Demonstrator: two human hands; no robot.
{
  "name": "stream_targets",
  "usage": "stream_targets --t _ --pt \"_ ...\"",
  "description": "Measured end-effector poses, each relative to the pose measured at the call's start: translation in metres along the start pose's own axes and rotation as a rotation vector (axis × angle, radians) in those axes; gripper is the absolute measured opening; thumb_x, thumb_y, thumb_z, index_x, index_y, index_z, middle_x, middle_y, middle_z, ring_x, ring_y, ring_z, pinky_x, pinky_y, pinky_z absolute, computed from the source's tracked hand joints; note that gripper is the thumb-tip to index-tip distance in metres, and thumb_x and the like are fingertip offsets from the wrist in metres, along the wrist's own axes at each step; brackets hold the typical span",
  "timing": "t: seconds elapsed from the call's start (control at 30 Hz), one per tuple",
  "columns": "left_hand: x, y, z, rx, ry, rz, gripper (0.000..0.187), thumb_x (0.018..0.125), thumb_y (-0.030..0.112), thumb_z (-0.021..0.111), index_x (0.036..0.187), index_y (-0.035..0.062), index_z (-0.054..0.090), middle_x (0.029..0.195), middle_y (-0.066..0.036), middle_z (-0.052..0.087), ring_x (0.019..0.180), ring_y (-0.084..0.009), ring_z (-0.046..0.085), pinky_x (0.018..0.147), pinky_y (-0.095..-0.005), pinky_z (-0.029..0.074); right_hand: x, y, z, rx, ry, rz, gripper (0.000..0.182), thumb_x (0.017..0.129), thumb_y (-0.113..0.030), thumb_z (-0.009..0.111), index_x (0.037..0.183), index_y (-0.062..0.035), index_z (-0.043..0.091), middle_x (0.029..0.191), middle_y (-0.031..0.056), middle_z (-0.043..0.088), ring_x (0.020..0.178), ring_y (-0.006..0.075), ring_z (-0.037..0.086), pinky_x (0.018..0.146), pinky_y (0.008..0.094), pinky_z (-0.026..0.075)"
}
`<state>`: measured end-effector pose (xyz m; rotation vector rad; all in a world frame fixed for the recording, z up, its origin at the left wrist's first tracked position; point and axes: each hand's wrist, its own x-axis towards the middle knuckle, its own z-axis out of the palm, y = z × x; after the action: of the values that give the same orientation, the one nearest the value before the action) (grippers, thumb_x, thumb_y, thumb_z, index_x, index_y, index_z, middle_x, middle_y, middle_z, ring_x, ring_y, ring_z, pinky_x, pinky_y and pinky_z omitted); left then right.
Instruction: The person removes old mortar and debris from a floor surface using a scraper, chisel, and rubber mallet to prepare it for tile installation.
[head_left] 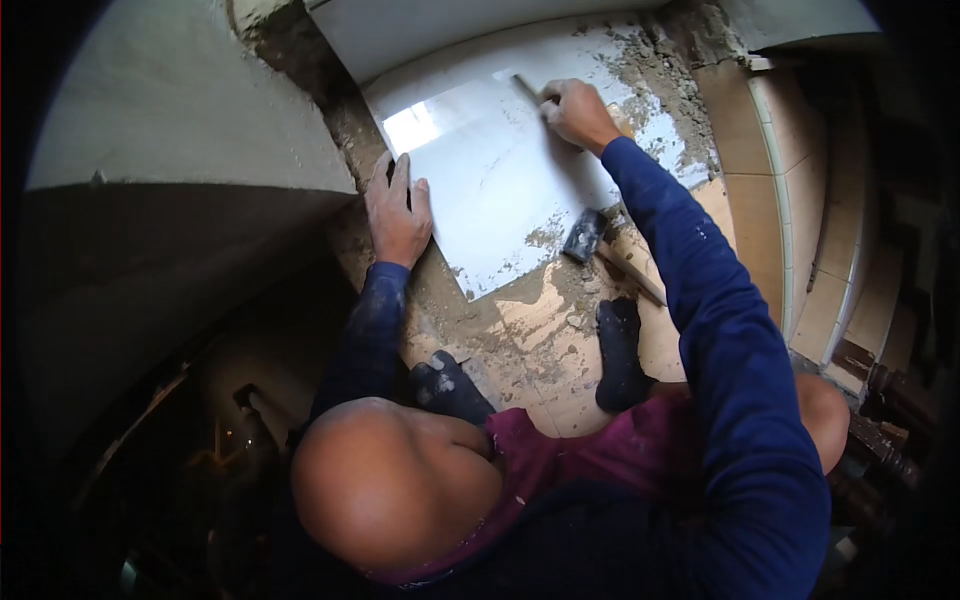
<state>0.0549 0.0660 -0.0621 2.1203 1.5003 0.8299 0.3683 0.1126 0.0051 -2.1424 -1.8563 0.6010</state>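
A large white marbled tile (480, 170) lies on the floor, with window glare at its upper left and crumbs of mortar on its right side and lower edge. My left hand (398, 212) rests at the tile's left edge, palm down, fingers apart. Above the upper part of the tile, my right hand (577, 112) is closed on a thin stick-like tool (527, 92), whose far end points up and left. What the tool is, I cannot make out. A mallet with a dark, dusty head (585, 235) and a wooden handle (632, 275) lies by the tile's lower right edge.
Loose mortar (660, 75) is heaped at the upper right. Tan tiled steps (755, 190) descend on the right. A grey wall block (190, 110) stands at the left. My feet in dark socks (620, 350) are on the dirty floor below the tile.
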Motion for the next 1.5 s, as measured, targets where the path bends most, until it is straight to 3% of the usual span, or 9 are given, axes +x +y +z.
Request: stream_targets --t 0.1,0.17,0.23,0.43,0.5,0.6,0.77,1.17,1.5 --pt "-0.002 -0.004 -0.003 -0.136 -0.007 -0.042 0.043 0.095 0.019 0.056 0.131 -0.0038 0.058 0.14 -0.025 0.05 0.13 -0.0394 0.047 0.111 -0.0452 0.036 -0.018 -0.018 0.019 0.168 0.039 0.069 0.023 0.086 -0.015 0.065 0.1 0.0016 0.072 0.086 0.02 0.072 0.081 0.0307 0.071 0.082 0.0397 0.055" --pt "-0.003 -0.004 -0.005 -0.2 0.034 -0.071 0.038 0.097 0.017 0.054 0.127 -0.0054 0.06 0.135 -0.025 0.055 0.127 -0.0388 0.051 0.111 -0.0429 0.038 -0.076 -0.059 0.048 0.272 -0.243 -0.324 0.02 0.086 -0.013 0.064 0.098 0.0011 0.07 0.081 0.0192 0.071 0.076 0.0274 0.069 0.077 0.0393 0.055" --pt "0.001 -0.005 -0.005 -0.245 0.058 -0.073 0.037 0.097 0.016 0.054 0.125 -0.0064 0.061 0.134 -0.026 0.057 0.126 -0.0388 0.053 0.11 -0.0422 0.04 -0.122 -0.108 0.049 0.224 -0.671 -0.208 0.015 0.086 -0.01 0.063 0.095 0.0001 0.069 0.079 0.0187 0.07 0.072 0.0239 0.067 0.072 0.0376 0.054" --pt "-0.003 -0.004 -0.006 -0.2 0.056 -0.073 0.036 0.099 0.017 0.052 0.125 -0.0048 0.062 0.133 -0.024 0.06 0.126 -0.0378 0.055 0.11 -0.041 0.04 -0.075 -0.049 0.025 -0.014 -0.184 0.045 0.01 0.094 -0.006 0.058 0.098 -0.0029 0.067 0.076 0.0123 0.069 0.062 0.0182 0.062 0.056 0.0321 0.053" --pt "-0.003 0.003 -0.003 -0.14 0.06 -0.063 0.037 0.099 0.019 0.051 0.126 -0.0045 0.062 0.134 -0.024 0.059 0.127 -0.0381 0.054 0.11 -0.0414 0.04 -0.071 -0.06 0.017 0.122 -0.366 0.182 0.01 0.093 -0.009 0.061 0.097 -0.0037 0.069 0.08 0.0126 0.071 0.066 0.02 0.065 0.062 0.0338 0.055" --pt "-0.019 0.009 -0.007 -0.169 -0.006 -0.1 0.04 0.1 0.02 0.05 0.13 -0.0043 0.059 0.138 -0.025 0.055 0.128 -0.0386 0.051 0.112 -0.0425 0.037 -0.108 -0.092 0.044 0.263 -0.629 -0.194 0.01 0.086 -0.011 0.064 0.09 -0.0026 0.068 0.084 0.0188 0.07 0.072 0.0324 0.067 0.079 0.0424 0.054" --pt "-0.061 0.029 -0.031 0.017 -0.195 0.007 0.049 0.098 0.025 0.052 0.136 -0.0059 0.052 0.141 -0.025 0.052 0.134 -0.0372 0.046 0.115 -0.0501 0.031 -0.099 -0.077 0.046 0.046 -0.34 -0.07 0.011 0.088 -0.011 0.065 0.087 0.0 0.068 0.082 0.018 0.07 0.07 0.0289 0.067 0.07 0.0401 0.054" --pt "-0.128 0.046 -0.063 -0.299 -0.119 -0.144 0.04 0.092 0.015 0.062 0.128 -0.0008 0.06 0.127 -0.024 0.062 0.119 -0.0372 0.058 0.106 -0.0432 0.043 -0.13 -0.083 0.05 0.257 -1.093 -0.139 0.009 0.078 -0.009 0.073 0.076 -0.0024 0.068 0.077 0.0127 0.07 0.069 0.0235 0.063 0.065 0.0377 0.05" --pt "-0.08 0.027 -0.058 0.018 -0.235 0.144 0.035 0.086 0.013 0.066 0.118 -0.002 0.061 0.126 -0.019 0.058 0.126 -0.0356 0.049 0.111 -0.0467 0.034 -0.099 -0.119 0.061 0.188 -0.488 -0.129 0.022 0.086 -0.013 0.057 0.098 0.0028 0.067 0.08 0.0242 0.068 0.072 0.0336 0.067 0.073 0.0417 0.053"
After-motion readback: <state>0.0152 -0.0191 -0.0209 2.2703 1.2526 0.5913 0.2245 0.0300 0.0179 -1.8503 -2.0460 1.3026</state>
